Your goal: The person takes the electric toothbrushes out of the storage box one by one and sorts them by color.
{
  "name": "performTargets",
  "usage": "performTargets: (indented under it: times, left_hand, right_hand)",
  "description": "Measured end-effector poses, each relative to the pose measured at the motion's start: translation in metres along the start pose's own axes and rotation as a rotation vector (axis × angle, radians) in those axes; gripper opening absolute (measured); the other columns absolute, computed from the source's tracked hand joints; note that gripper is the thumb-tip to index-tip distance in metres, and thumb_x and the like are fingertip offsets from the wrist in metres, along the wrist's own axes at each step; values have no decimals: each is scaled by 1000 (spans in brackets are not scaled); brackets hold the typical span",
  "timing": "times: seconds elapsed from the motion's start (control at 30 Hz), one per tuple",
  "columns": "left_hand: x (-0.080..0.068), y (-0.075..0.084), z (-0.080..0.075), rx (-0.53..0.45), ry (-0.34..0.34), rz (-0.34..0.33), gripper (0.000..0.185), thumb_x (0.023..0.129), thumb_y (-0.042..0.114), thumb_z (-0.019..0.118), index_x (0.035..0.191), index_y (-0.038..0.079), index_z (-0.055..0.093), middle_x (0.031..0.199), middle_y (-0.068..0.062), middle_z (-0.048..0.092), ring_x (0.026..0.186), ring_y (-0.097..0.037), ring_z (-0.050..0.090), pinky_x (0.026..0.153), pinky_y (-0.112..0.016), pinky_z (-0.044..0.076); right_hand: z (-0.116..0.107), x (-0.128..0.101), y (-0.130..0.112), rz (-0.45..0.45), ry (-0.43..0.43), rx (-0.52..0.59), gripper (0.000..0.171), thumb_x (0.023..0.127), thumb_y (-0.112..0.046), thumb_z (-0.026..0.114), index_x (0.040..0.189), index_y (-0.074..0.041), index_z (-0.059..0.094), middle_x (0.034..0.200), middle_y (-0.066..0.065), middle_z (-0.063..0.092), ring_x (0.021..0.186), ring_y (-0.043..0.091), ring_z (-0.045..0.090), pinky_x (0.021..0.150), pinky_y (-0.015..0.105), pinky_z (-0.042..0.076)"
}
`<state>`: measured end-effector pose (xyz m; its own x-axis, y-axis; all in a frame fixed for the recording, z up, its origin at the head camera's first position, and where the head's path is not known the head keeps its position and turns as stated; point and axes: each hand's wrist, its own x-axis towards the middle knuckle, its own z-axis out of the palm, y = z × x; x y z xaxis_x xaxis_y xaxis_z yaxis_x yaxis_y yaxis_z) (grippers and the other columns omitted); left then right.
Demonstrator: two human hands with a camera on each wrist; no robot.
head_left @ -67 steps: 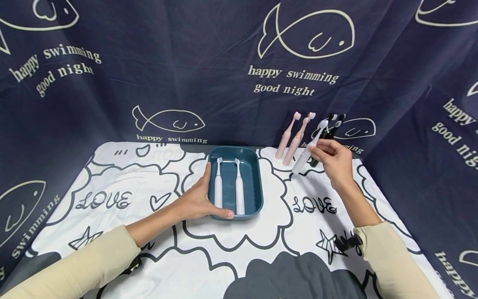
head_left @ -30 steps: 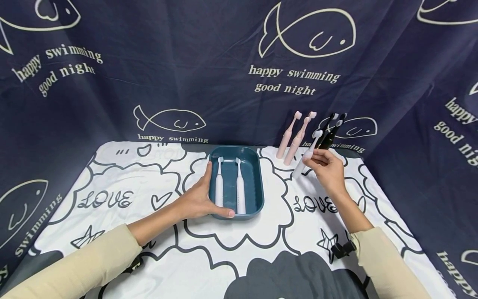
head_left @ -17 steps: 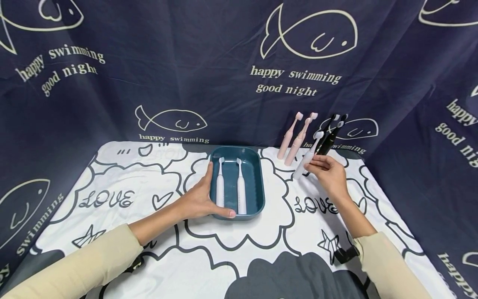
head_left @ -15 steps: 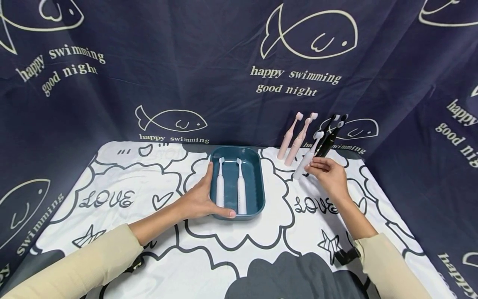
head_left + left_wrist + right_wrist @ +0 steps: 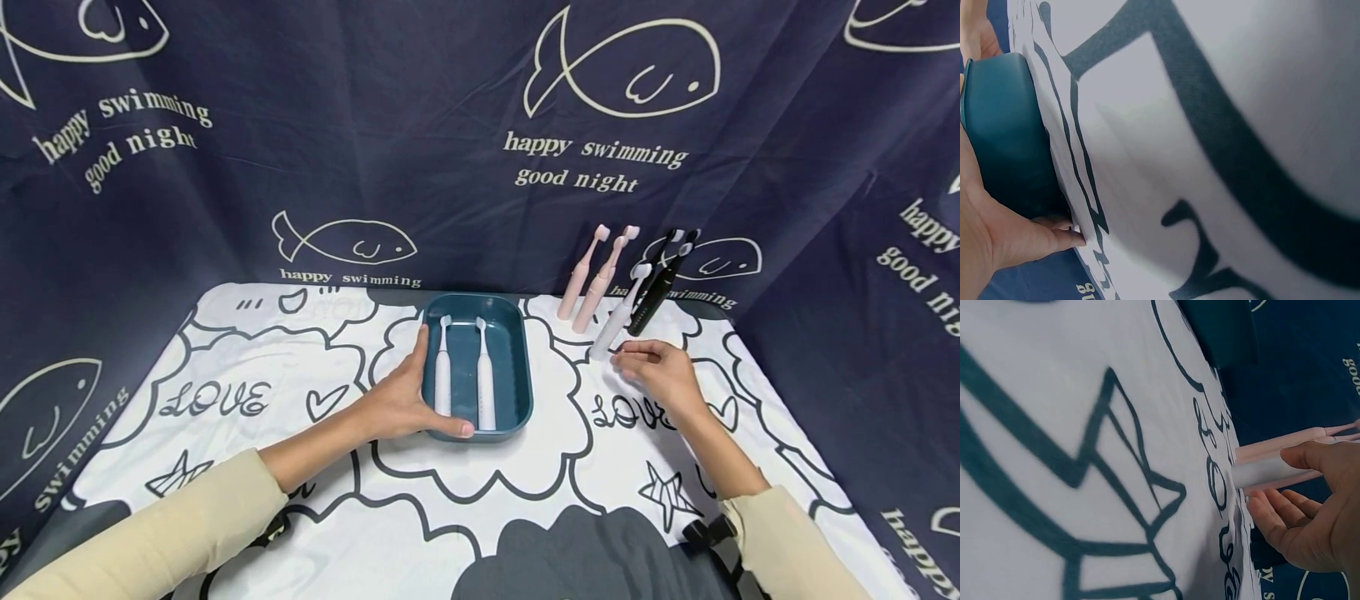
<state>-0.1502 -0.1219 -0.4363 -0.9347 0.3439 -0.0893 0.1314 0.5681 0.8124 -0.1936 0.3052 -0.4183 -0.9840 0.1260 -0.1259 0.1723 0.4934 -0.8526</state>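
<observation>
A dark teal tray stands mid-table with two white electric toothbrushes, the left one and the right one, lying side by side in it. My left hand holds the tray's near left corner, thumb over the front rim and fingers along the left wall. A third white electric toothbrush stands upright on the table at the right. Just beside its base is my right hand; in the right wrist view the thumb and fingers lie apart on either side of the handle.
Pink electric toothbrushes stand upright behind the white one. Black electric toothbrushes stand to its right, close together. A dark blue curtain rises behind the patterned white cloth.
My right hand lowered the white toothbrush to the table, then let go and slid down toward its base. The left hand and tray have stayed put.
</observation>
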Motion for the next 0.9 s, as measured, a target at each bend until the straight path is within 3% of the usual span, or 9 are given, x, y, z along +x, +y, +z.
performTargets:
  times: [0.4,0.7,0.9]
  left_hand:
    - [0,2,0,-5,0,7,177,65,67,106,180,27,-22,190,-20,17,172,-40,32,136,-63,34]
    - [-1,4,-1,4,-5,-6,177,65,67,106,179,26,-23,190,-20,13,173,-40,29,136,-63,33]
    - [-1,4,-1,5,-4,-2,177,65,68,105,179,27,-24,190,-19,13,173,-40,29,136,-64,34]
  right_hand:
    - [10,-10,-2,29,-117,52,62,105,-25,82,151,10,61,108,-8,83,93,0,79,91,21,66]
    - [25,-15,-12,-26,-172,80,58,106,-21,79,150,12,62,127,11,83,96,-2,78,95,23,66]
    - [35,-17,-24,-59,-178,128,54,105,-19,79,146,13,64,120,9,84,97,1,79,95,23,66]
